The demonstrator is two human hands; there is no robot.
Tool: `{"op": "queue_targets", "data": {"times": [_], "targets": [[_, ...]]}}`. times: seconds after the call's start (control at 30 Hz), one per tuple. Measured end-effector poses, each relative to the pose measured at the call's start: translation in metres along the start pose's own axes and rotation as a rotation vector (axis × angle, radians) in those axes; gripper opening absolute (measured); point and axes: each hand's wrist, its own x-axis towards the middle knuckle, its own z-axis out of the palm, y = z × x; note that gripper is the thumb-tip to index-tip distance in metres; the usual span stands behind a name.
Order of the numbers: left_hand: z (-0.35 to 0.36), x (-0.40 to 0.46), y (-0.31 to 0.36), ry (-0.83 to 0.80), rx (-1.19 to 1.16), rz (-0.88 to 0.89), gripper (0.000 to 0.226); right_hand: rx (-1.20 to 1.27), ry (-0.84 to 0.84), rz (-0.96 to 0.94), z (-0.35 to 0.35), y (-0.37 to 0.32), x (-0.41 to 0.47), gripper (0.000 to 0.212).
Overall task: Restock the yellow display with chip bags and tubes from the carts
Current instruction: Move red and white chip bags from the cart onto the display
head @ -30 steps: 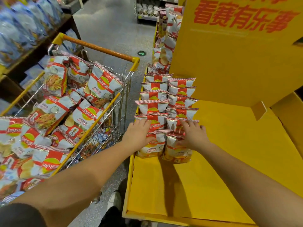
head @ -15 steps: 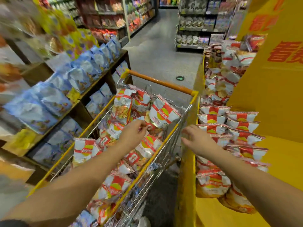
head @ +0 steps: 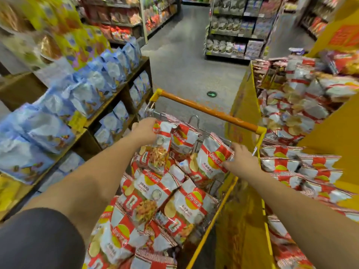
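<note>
Head view, left to right: wooden shelves (head: 116,98) at nine o'clock, stacked with pale blue snack bags (head: 58,113), blurred. Dark sleeve (head: 38,239) at seven o'clock, bare forearm running up toward the middle. Left hand (head: 144,131) at the far left corner of the yellow-framed shopping cart (head: 206,235), fingers curled round the top edge of a red-and-white chip bag (head: 158,150) printed with a food picture, bag hanging upright from the grip. More red-and-white chip bags (head: 155,210) piled through the cart, filling the basket from six o'clock up to the orange push handle (head: 209,111) at twelve. Right hand (head: 240,160) just right of centre, fingers and thumb pinching the right edge of a second chip bag (head: 211,158) with the yellow-and-red logo, bag tilted and leaning at the far right of the cart. Yellow display (head: 330,136) at three o'clock, its low wall just beside the cart; rows of matching chip bags (head: 301,164) overlapping on its ledge, another heap (head: 295,101) at two o'clock, blurred. Grey aisle floor (head: 184,55) and distant shelving (head: 237,26) at twelve o'clock
</note>
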Motion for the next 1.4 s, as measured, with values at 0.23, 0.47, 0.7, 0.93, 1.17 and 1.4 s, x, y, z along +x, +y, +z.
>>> {"op": "queue_targets", "data": {"times": [0.23,0.47,0.7,0.93,1.17,1.4], "targets": [[-0.007,0.042,-0.001,-0.248,0.296,0.114,0.075,0.081,-0.084,0.113,0.006,-0.020,0.012,0.091],[-0.043,0.024,0.004,-0.301,0.770,0.280,0.062,0.059,-0.075,0.139,0.007,-0.030,0.016,0.092],[-0.058,-0.015,-0.013,-0.311,0.707,0.312,0.063,0.043,-0.200,0.162,0.012,-0.030,0.017,0.078],[-0.065,-0.072,-0.017,-0.206,0.695,0.318,0.058,0.009,-0.127,-0.055,0.005,-0.031,-0.018,0.040],[-0.123,-0.157,0.060,-0.052,0.288,0.240,0.048,0.092,-0.025,-0.260,-0.088,0.002,-0.080,0.034],[-0.126,-0.252,0.193,0.069,0.270,0.383,0.051,-0.023,0.110,-0.272,-0.169,0.120,-0.180,0.059]]}}
